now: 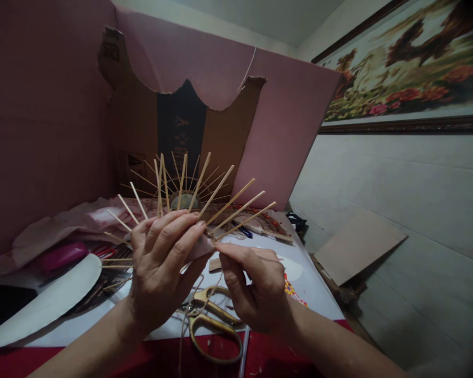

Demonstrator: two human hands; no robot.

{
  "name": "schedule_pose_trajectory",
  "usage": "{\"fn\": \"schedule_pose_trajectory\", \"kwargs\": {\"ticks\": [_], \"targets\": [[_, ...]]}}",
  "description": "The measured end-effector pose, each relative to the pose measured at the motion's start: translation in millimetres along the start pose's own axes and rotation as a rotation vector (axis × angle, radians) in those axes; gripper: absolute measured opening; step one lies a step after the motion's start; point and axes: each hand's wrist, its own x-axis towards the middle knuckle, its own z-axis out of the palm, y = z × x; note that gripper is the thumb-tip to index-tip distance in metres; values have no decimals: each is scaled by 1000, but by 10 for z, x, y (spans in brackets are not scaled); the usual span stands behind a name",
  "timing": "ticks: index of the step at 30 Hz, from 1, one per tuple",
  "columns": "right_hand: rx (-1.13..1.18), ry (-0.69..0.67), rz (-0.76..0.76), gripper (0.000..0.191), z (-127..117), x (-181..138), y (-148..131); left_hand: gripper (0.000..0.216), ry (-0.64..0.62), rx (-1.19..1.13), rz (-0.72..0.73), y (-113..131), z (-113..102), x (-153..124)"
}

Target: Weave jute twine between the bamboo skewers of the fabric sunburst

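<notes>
My left hand [162, 268] is closed round a small disc with several thin wooden sticks [224, 202] fanning out from its rim, held up over the table. My right hand [249, 286] sits just below and right of it, thumb and forefinger pinched on a thin string or stick end at the disc's edge; what it pinches is too fine to name. A thin cord hangs down from the piece toward the gold-handled scissors [211, 320] lying under both hands.
A white table [311, 291] with a red front edge carries a curved white card piece [47, 304], a pink object [61, 256], loose sticks and pink paper. Pink and brown cardboard panels [287, 131] stand behind. A cardboard sheet [357, 244] leans at the right wall.
</notes>
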Motion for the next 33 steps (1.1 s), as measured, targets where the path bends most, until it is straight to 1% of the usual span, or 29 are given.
{"fn": "schedule_pose_trajectory", "kwargs": {"ticks": [14, 23, 27, 30, 33], "targets": [[-8, 2, 4, 26, -1, 9, 1, 40, 16, -4, 11, -8, -4, -4], [-15, 11, -13, 25, -3, 6, 5, 41, 5, 6, 6, -7, -13, 9], [-19, -5, -4, 27, -3, 2, 2, 41, -9, 11, -2, -7, -13, 2], [15, -18, 24, 27, 14, 6, 24, 41, -30, 23, -18, -27, 4, -12], [70, -30, 105, 24, 58, 4, 81, 41, -54, 50, -22, -75, 40, -25]]}}
